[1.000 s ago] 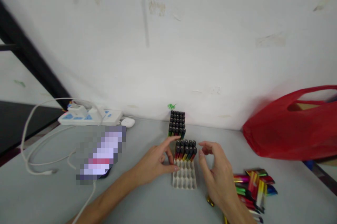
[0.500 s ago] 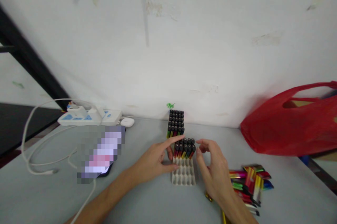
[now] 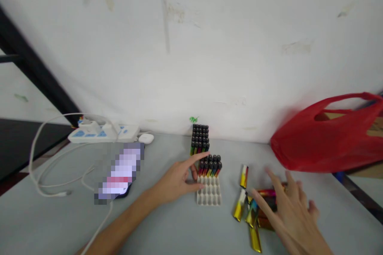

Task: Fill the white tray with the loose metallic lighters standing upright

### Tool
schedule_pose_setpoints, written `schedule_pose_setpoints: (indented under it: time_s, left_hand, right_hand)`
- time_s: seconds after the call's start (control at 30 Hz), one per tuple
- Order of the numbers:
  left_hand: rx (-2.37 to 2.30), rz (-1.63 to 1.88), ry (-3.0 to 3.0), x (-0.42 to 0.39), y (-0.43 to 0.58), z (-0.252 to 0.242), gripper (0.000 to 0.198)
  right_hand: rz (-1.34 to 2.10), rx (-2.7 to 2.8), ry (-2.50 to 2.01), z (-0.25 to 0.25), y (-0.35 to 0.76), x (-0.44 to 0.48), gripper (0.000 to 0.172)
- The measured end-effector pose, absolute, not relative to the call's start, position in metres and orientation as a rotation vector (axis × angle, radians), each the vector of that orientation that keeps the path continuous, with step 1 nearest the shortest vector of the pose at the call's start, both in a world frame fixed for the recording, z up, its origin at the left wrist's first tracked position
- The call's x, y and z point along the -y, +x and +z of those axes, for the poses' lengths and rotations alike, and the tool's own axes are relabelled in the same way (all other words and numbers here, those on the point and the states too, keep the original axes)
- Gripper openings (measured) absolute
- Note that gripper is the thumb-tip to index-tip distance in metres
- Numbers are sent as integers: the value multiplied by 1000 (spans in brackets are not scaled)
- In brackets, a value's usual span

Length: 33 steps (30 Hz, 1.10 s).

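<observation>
My left hand [image 3: 176, 181] rests at the left of a white celled tray [image 3: 208, 198]. Its thumb touches the tray's left edge and its index finger reaches across, bracketing the tube rows. Slim, shiny coloured tubes with black tops [image 3: 211, 166] stand upright in the tray's back part; the near cells are bare. Behind them stands a second block of similar black-topped tubes [image 3: 200, 138]. My right hand [image 3: 291, 209] is open, fingers spread, over a loose pile of shiny tubes [image 3: 252, 212] that it partly hides. A yellow, white and red tube [image 3: 244, 176] lies apart from the pile.
On the left lie a phone with a blurred screen [image 3: 121, 175], white cables [image 3: 55, 196] and a power strip [image 3: 101, 133] with plugs. A small white case [image 3: 146, 138] sits by the strip. At right, a red bag [image 3: 317, 143] stands near the wall [image 3: 224, 47].
My right hand has moved away from the tray, right and nearer to me, and its fingers have spread over the loose tubes. My left hand stays at the tray.
</observation>
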State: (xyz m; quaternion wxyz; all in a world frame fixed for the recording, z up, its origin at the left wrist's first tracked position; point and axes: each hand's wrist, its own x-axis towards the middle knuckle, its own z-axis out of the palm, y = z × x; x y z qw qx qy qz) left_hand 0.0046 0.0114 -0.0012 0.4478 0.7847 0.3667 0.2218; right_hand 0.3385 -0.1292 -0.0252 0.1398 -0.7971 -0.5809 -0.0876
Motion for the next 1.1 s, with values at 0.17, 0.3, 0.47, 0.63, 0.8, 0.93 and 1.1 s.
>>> schedule_pose_setpoints:
  time_s: [0.17, 0.3, 0.47, 0.63, 0.8, 0.93, 1.1]
  left_hand:
    - [-902, 539, 1922, -13, 4, -3, 96]
    - [-898, 541, 1913, -13, 4, -5, 97]
    - [-892, 551, 1921, -12, 5, -5, 98]
    - [-876, 569, 1911, -12, 5, -5, 98]
    - [-876, 573, 1906, -11, 5, -4, 98]
    - [-889, 566, 1897, -11, 6, -4, 98]
    - [-910, 553, 1901, -11, 6, -4, 98]
  right_hand:
    - [-248, 1772, -2211, -54, 346, 156, 92]
    - [-193, 1895, -2100, -51, 336, 142, 94]
    - [-85, 1972, -1974, -41, 332, 112, 91]
    - [58, 2107, -1816, -31, 335, 92, 86]
    - [174, 2140, -1736, -27, 335, 81, 73]
    - [253, 2142, -1700, -28, 337, 72, 71]
    - [407, 2151, -1611, -21, 340, 57, 66]
